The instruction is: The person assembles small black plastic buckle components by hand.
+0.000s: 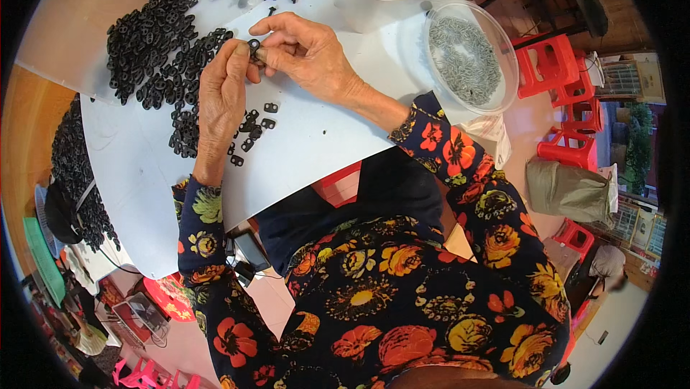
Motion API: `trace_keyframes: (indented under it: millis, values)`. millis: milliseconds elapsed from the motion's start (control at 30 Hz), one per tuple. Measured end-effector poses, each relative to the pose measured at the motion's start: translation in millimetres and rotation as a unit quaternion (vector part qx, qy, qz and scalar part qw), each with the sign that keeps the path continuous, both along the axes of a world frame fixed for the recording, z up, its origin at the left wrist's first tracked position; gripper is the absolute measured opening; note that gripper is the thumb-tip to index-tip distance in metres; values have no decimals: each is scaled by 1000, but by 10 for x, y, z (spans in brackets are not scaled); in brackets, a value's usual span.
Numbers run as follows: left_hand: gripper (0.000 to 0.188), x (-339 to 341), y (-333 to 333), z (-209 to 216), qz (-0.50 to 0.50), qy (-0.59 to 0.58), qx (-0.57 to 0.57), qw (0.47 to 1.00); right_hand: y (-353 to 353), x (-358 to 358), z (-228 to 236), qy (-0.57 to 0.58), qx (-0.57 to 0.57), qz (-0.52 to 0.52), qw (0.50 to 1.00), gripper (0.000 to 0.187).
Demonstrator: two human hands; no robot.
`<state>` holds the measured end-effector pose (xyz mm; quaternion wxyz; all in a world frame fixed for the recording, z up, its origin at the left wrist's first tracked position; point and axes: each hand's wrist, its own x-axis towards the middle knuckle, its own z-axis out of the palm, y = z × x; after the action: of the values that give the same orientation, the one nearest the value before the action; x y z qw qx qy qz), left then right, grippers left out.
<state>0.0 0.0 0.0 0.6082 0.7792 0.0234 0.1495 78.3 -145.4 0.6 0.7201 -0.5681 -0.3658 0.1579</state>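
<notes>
A small, shiny black piece (254, 44) with a rounded, holed end is pinched between left grip (227, 76) and right grip (313, 57).

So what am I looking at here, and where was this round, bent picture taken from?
There's no machine here, just a person's own left hand and right hand. The one picture comes from a wide camera worn on the head, looking down, so straight edges bend near the rim. The left hand pinches a small black piece; the right fingertips meet there, though whether they grip it is hard to tell. On the white table, a heap of similar pieces lies to the left, and a clear tub of silvery bits stands to the right.
</notes>
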Motion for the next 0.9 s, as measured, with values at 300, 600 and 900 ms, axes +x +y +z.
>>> trace_keyframes:
  millis: [300, 600, 900]
  values:
    - [32, -44, -32, 114, 19, 35, -22, 999, -8, -26, 15, 35, -38, 24, 998, 30]
    - [33, -22, 87, 134, -51, 60, -25, 997, -54, 43, 20, -145, -96, -20, 985, 32]
    - [37, -42, 39, 97, -66, 58, 0, 996, -81, 18, 52, -209, -122, -23, 970, 25]
